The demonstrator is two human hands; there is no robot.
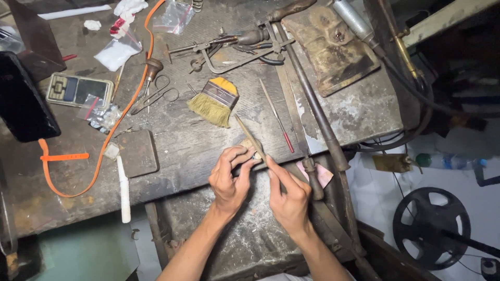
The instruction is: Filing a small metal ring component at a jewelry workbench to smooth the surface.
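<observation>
While the left hand [229, 179] pinches a small pale workpiece [249, 145] between thumb and fingertips, its grip closed on that piece, the right hand [289, 195] closes its grip on a thin flat file [250, 138] whose blade slants up and left across the piece. Both hands meet right at the front edge of the worn grey surface [192, 151], with the wrists hanging over a darker, scuffed tray [250, 244] below that edge. Just above the file's tip lies a yellow-bristled brush [213, 101], close enough to crowd any upward stroke. To the right, a slim tool with a red handle [278, 122] and a long dark rod [312, 109] run near the right hand, leaving a narrow lane between them. Left of the hands, a bare strip of surface stays open as far as a dark square block [136, 153] and a white stick [124, 190] that overhangs the front edge. Farther off lie scissors [156, 96], a pocket scale [79, 90] and an orange strap [112, 130].
</observation>
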